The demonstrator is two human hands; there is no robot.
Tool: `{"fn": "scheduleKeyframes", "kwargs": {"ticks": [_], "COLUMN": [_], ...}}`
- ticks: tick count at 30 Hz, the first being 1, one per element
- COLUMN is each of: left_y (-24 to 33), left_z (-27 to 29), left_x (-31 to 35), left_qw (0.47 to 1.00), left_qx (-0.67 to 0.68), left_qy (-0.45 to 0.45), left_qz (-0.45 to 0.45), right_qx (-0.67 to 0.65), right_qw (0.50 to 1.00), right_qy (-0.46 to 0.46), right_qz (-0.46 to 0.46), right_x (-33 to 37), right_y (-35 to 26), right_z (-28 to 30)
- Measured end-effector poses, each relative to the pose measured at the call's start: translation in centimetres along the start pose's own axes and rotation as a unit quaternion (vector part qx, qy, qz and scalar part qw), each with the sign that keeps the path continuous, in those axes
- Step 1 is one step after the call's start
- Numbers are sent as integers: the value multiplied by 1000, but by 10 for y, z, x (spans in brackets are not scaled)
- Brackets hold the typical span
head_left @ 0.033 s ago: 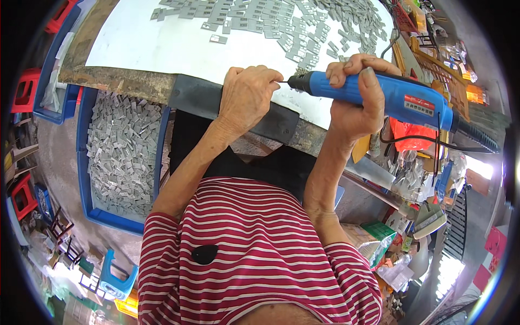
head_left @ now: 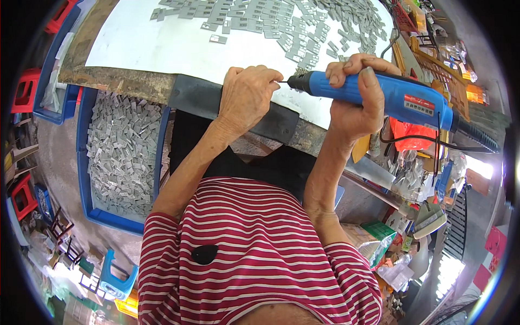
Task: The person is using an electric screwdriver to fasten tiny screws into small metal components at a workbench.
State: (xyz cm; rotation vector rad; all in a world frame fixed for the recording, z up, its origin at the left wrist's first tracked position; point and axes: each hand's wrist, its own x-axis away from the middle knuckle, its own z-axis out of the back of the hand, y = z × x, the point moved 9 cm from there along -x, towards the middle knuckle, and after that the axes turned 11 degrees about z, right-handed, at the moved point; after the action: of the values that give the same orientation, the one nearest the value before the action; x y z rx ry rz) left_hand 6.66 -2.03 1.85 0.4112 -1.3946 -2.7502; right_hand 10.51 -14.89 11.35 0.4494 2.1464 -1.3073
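Note:
My right hand [head_left: 357, 105] is wrapped round a blue electric screwdriver [head_left: 401, 98], held level with its black nose pointing left. From that nose a thin bit [head_left: 283, 82] reaches the fingertips of my left hand [head_left: 246, 97]. Those fingers are closed in a pinch; whatever they hold is hidden behind them. Under my left wrist lies a black strip [head_left: 197, 96] along the table's front edge. Many small flat grey pieces [head_left: 249, 24] are spread over a white sheet [head_left: 146, 49] beyond my hands, some in rows, others heaped at the right.
On the floor at the left, a blue bin [head_left: 82, 168] holds a mass of similar grey pieces [head_left: 124, 151]. Red stools [head_left: 26, 89] and a blue stool [head_left: 116, 279] stand farther left. A black cord [head_left: 433, 145] hangs by the screwdriver. Boxes and bags crowd the right side.

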Motion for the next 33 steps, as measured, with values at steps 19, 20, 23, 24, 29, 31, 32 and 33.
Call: {"fn": "scheduleKeyframes", "kwargs": {"ticks": [19,20,23,24,29,31,32,33], "left_y": [0,-2,-3,-3,0,-4,-2,-3], "left_z": [3,1,1,2,6,3,5,7], "left_x": [-3,-3,-4,-4,-1,0,1,2], "left_qw": [1000,999,999,999,999,998,998,997], "left_qx": [20,28,28,20,30,52,59,74], "left_qy": [8,2,-6,-9,8,5,9,0], "left_qz": [11,17,26,29,16,19,17,26], "right_qx": [6,8,11,9,0,-7,-9,-4], "right_qw": [1000,1000,1000,1000,999,996,997,999], "right_qy": [16,14,19,18,28,83,78,51], "right_qz": [0,0,-3,-3,-35,-11,-7,-16], "right_x": [0,0,0,0,2,-1,-1,-1], "right_y": [1,1,2,2,1,-3,-4,-4], "right_z": [0,0,-1,-1,0,5,6,4]}}
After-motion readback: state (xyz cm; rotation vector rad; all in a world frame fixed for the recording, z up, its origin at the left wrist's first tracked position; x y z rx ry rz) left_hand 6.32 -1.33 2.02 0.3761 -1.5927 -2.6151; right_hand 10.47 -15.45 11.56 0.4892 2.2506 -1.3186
